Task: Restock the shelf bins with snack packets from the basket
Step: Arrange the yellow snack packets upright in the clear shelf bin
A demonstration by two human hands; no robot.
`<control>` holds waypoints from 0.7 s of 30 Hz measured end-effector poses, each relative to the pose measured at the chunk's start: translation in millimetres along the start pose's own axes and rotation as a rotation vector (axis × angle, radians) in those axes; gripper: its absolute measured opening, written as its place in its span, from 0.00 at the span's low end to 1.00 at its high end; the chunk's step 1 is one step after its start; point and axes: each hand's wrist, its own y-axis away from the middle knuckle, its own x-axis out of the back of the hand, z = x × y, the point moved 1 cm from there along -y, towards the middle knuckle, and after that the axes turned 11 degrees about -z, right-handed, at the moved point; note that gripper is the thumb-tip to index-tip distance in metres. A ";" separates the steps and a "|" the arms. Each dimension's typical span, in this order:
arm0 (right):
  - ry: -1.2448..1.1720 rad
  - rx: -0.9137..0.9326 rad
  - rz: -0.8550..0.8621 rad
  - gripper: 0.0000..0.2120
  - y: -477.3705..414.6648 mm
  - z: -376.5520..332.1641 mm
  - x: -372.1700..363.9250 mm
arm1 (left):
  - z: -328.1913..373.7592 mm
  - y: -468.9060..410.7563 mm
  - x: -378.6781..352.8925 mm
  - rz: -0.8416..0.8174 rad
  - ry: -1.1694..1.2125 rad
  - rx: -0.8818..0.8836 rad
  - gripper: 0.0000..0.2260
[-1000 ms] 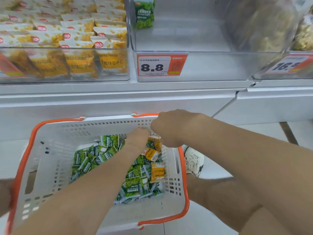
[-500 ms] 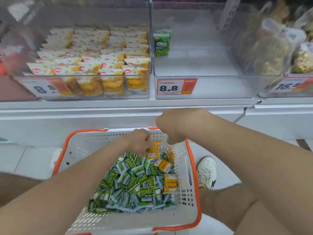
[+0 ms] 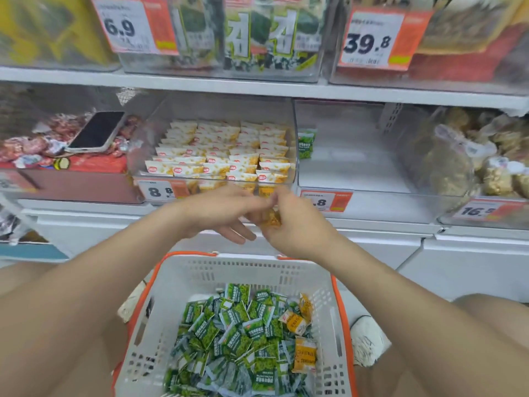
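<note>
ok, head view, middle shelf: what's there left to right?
Red sweets with a phone lying on them → yellow packets → lone green packet in a near-empty bin → clear snack bags.

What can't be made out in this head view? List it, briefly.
Head view:
- Yellow packets between the hands: count hidden by fingers of the right hand and motion blur.
- Left hand: blur hides whether it pinches the packets.
- Price tag under the near-empty bin: first digit covered by the right hand.
- Basket: near end cut off by the bottom edge.
</note>
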 end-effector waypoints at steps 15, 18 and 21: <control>-0.211 0.085 0.158 0.13 -5.0 -10.9 49.4 | 13.9 -3.6 27.4 0.391 0.085 -0.385 0.05; -0.034 0.088 0.239 0.13 -9.1 -12.2 59.3 | 17.5 -6.5 27.4 0.424 0.063 -0.456 0.06; -0.048 0.093 0.400 0.09 -16.7 -8.6 69.1 | 16.8 -12.7 38.7 0.536 -0.022 -0.478 0.10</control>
